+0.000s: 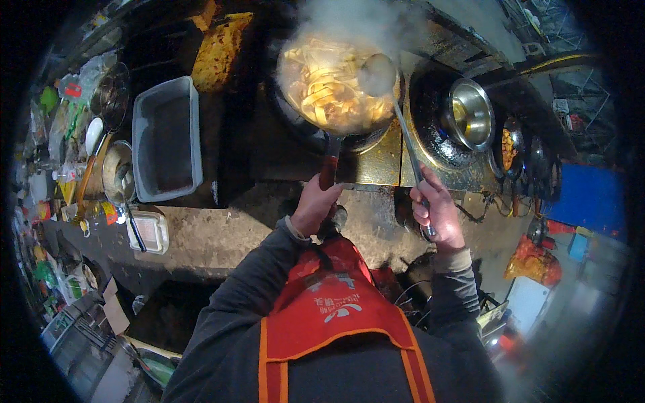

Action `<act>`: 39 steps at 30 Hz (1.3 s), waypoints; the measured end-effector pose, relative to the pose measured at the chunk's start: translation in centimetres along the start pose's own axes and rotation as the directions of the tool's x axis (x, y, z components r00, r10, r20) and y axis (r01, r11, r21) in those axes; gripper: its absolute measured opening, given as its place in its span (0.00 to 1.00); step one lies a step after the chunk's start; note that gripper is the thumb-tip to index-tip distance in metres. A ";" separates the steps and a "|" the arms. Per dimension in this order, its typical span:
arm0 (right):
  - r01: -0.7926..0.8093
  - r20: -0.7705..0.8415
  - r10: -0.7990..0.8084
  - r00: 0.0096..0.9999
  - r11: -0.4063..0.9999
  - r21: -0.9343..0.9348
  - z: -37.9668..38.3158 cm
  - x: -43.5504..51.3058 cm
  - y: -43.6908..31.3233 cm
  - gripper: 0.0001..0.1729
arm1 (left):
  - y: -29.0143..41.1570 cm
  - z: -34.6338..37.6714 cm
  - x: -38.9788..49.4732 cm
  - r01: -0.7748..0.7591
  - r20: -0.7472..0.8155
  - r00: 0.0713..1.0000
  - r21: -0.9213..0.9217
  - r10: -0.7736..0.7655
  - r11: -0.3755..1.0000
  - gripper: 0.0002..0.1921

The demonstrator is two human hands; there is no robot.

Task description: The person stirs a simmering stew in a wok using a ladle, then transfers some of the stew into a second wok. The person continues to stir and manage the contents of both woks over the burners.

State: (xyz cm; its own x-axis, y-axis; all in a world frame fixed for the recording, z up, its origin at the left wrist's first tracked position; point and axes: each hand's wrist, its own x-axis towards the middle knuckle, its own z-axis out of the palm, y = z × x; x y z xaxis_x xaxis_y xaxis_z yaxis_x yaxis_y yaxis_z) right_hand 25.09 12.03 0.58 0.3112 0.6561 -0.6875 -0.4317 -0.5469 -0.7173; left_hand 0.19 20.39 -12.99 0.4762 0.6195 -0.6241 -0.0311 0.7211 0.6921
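Observation:
My left hand (316, 205) grips the wooden handle (329, 172) of a wok (338, 130) that sits on the stove. Wide, pale yellow strips of food (327, 93) lie in the wok with brownish liquid and chunks. Steam (358, 22) rises thickly at its far side. In my right hand (437, 207) is the long metal handle of a ladle (377, 75). The ladle's bowl rests over the right side of the wok, at the food, partly blurred by steam.
To the right, a steel bowl (471, 115) with yellowish liquid sits tilted in a second wok (428, 136). A pan of browned pieces (509, 146) is beyond it. On the left are a grey plastic tub (167, 138), a strainer (111, 95) and a bowl with a ladle (119, 171).

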 end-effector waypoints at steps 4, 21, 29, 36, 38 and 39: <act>-0.075 0.119 0.064 0.991 0.993 0.090 0.7 1.4 1.4 0.32 | 0.0 -0.1 0.0 0.023 0.011 1.000 -0.019 -0.023 1.000 0.11; -0.146 0.263 0.018 0.965 0.867 0.476 -0.8 0.7 -0.3 0.26 | -0.5 -0.3 0.2 -0.009 -0.001 1.000 -0.026 0.008 1.000 0.12; -0.162 0.268 0.034 0.963 0.865 0.474 0.3 1.0 -1.2 0.26 | 0.3 -0.1 -0.2 0.005 -0.004 1.000 -0.018 -0.005 1.000 0.12; -0.191 0.395 0.001 0.919 0.877 0.441 4.0 3.5 -1.5 0.28 | 0.4 -0.3 -0.3 0.015 0.008 1.000 -0.009 -0.014 1.000 0.18; -0.179 0.389 0.006 0.921 0.895 0.409 5.5 4.9 -1.4 0.29 | 0.2 -0.2 -0.4 -0.011 0.015 1.000 -0.057 0.012 0.998 0.22; -0.131 0.368 0.011 0.930 0.944 0.304 6.4 5.7 -1.3 0.29 | 0.1 -0.2 -0.4 0.011 0.005 1.000 -0.066 -0.010 0.998 0.24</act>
State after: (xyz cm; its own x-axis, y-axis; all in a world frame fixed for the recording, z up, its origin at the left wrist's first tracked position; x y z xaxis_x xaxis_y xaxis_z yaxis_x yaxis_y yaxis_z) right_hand 22.00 19.84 -1.68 -0.0270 0.7953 -0.6056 -0.7054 -0.4444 -0.5522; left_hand -0.15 20.28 -12.78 0.4813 0.6102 -0.6293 -0.0838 0.7466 0.6599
